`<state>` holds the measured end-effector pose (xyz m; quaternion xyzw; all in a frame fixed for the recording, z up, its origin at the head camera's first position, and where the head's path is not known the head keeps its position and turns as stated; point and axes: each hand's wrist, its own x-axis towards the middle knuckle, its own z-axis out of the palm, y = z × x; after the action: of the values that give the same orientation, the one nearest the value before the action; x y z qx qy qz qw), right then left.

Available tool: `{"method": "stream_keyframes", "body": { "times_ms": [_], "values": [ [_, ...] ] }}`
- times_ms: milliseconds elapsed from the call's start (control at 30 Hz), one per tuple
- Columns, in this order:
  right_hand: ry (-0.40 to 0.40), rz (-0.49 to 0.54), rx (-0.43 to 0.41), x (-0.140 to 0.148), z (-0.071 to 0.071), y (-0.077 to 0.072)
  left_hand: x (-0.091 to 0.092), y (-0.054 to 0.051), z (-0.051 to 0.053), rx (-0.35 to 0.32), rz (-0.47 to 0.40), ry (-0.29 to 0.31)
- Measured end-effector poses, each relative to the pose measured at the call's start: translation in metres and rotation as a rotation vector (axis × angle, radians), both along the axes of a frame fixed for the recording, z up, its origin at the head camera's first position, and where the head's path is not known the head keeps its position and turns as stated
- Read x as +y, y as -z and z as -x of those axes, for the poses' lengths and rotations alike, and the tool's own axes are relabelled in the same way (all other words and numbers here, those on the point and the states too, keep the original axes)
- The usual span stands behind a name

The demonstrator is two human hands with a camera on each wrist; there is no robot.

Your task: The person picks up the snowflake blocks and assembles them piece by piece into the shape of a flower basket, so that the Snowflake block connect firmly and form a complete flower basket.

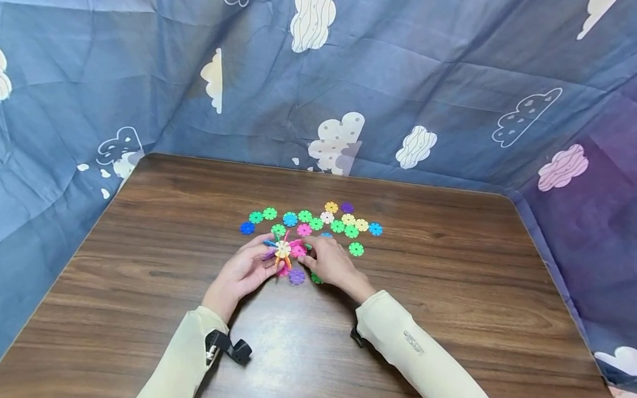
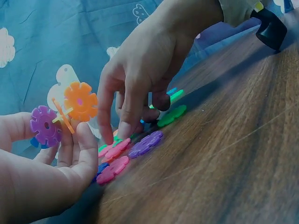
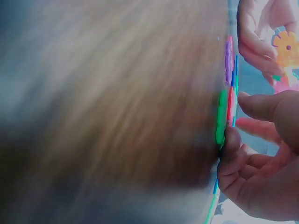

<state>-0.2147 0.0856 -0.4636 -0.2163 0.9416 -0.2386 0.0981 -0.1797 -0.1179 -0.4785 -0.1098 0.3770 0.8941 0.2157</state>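
My left hand (image 1: 245,270) holds a cluster of interlocked flower-shaped plastic discs (image 1: 282,249) above the table. Cream, orange, purple, blue, green and pink pieces show in it; in the left wrist view an orange disc (image 2: 80,101) and a purple disc (image 2: 46,126) stand out near the fingers. My right hand (image 1: 332,262) reaches down beside the cluster, thumb and index finger at a pink disc (image 2: 117,149) lying on the table. A small gap shows between those fingertips in the right wrist view. Whether they grip the disc is unclear.
Loose notched discs are spread over the wooden table (image 1: 445,280) beyond the hands, including a green disc (image 1: 356,249) and a dark blue disc (image 1: 247,227). A purple disc (image 1: 296,277) lies nearer me. Behind hangs a blue cloud-patterned cloth (image 1: 392,75).
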Motion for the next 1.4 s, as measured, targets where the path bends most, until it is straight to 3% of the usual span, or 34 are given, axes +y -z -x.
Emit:
{"method": "stream_keyframes", "body": {
  "times_ms": [267,500,767,900,1233,1400],
  "values": [
    [0.002,-0.079,0.033,-0.008,0.002,0.002,0.000,0.004,0.000,-0.002,-0.017,-0.014],
    [-0.005,0.031,0.086,-0.003,0.004,0.001,0.002,0.005,0.000,0.015,-0.016,-0.003],
    [-0.079,0.166,-0.031,0.009,-0.003,-0.009,0.002,0.004,0.002,0.011,-0.013,-0.019],
    [-0.093,0.226,-0.040,0.012,-0.008,-0.011,0.003,0.005,0.002,-0.001,-0.026,-0.022],
    [-0.130,0.218,0.064,0.013,-0.016,-0.013,0.007,0.004,0.002,0.008,0.002,0.002],
    [-0.130,0.261,0.100,0.013,-0.019,-0.012,0.010,0.002,0.001,0.000,-0.012,0.003]
  ]
}}
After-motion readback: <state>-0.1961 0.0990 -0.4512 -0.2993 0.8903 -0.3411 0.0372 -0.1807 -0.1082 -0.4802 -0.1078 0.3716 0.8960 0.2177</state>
